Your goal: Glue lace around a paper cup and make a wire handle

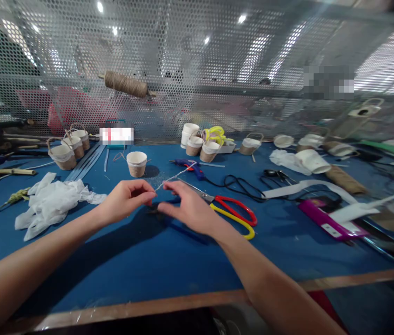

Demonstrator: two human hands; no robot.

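Observation:
My left hand is closed, its thumb and forefinger pinching the near end of a thin, twisted whitish cord. The cord slants up and right, passing close by the fingertips of my right hand. That hand has its thumb and forefinger apart; whether the forefinger touches the cord, I cannot tell. Under the right hand lies a dark tool with blue handles, partly hidden. Scissors with red and yellow handles rest just right of it. A small white-lined cup wrapped in brown cord stands beyond my left hand.
Crumpled white lace lies left. A blue glue gun with a black cable sits behind the hands. Handled cups stand back left, others at the back. A purple device and white strips are right. A twine spool hangs on the mesh.

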